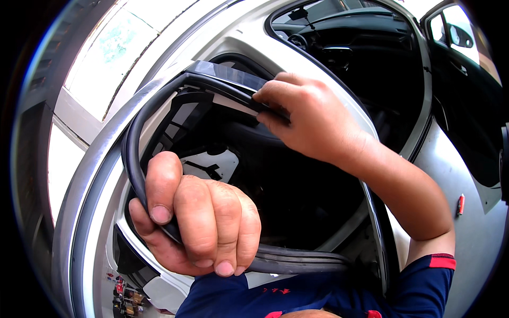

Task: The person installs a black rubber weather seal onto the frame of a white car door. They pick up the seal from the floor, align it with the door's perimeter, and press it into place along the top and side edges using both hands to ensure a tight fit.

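Observation:
A black rubber door seal (132, 153) runs in a loop along the edge of a pale car door opening (233, 40). My left hand (199, 217) is closed around its near left stretch, thumb and fingers wrapped on it. Beyond my fist, a ribbed length of the seal hangs loose in front of my shirt. Higher up, my right hand (313, 116) pinches the seal at the upper edge of the opening, beside a glossy strip (225, 73). Its fingertips are partly hidden by the rubber.
Past the opening lies the dark cabin, with a steering wheel (298, 41) and dashboard (360, 45). An open front door (461, 106) with a side mirror (459, 36) stands at the right. A small red tube-like object (461, 204) lies on the grey surface at the right.

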Action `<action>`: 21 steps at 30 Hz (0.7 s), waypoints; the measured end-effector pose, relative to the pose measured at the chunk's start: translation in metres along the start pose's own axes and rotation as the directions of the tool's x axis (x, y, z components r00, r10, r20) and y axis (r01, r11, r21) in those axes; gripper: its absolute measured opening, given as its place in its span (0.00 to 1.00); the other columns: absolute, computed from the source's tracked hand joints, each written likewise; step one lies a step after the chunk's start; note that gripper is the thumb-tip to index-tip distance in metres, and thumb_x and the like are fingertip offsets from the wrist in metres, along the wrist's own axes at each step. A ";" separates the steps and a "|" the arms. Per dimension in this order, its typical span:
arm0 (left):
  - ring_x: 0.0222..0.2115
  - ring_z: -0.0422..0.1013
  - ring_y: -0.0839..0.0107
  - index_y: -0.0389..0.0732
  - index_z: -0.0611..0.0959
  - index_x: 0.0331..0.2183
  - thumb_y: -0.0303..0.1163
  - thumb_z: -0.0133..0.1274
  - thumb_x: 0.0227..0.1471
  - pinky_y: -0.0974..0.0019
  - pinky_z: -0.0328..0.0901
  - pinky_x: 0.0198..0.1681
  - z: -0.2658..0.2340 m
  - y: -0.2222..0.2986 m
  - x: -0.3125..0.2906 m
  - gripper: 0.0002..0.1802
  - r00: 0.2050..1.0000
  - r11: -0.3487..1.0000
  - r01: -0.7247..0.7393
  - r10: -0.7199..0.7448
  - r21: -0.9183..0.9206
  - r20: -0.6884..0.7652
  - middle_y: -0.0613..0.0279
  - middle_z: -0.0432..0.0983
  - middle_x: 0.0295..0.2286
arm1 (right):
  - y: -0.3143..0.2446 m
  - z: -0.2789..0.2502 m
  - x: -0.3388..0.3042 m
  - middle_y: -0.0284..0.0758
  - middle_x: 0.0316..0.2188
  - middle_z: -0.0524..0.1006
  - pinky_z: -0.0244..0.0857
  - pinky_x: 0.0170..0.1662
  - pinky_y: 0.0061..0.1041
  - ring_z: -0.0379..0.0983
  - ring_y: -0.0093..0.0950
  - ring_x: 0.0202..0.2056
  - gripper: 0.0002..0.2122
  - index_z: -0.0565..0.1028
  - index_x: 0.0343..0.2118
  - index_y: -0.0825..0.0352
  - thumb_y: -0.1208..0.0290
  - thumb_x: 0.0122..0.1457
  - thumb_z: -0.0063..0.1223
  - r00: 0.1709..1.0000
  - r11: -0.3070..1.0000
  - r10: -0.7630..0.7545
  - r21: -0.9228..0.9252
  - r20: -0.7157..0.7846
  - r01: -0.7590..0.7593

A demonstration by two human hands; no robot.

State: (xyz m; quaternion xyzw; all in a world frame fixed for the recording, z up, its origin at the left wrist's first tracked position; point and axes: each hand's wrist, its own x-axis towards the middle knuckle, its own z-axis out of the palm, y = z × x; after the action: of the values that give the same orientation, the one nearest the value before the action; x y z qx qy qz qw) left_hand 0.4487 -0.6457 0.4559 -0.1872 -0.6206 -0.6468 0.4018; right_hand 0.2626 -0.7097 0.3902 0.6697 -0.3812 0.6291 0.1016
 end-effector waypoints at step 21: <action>0.12 0.72 0.63 0.41 0.62 0.35 0.32 0.35 0.71 0.62 0.72 0.11 -0.009 0.001 0.002 0.09 0.998 1.000 0.018 -0.019 0.011 0.055 0.53 0.71 0.15 | -0.003 -0.001 -0.002 0.43 0.33 0.78 0.73 0.41 0.39 0.79 0.44 0.37 0.04 0.79 0.32 0.69 0.75 0.57 0.61 0.996 0.992 0.085 -0.099 0.012 -0.084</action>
State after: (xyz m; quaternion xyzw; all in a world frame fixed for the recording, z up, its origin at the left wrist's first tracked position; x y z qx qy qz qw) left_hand 0.4507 -0.6544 0.4562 -0.1971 -0.6367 -0.6416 0.3796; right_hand 0.2639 -0.7065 0.3898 0.6522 -0.4407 0.6079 0.1046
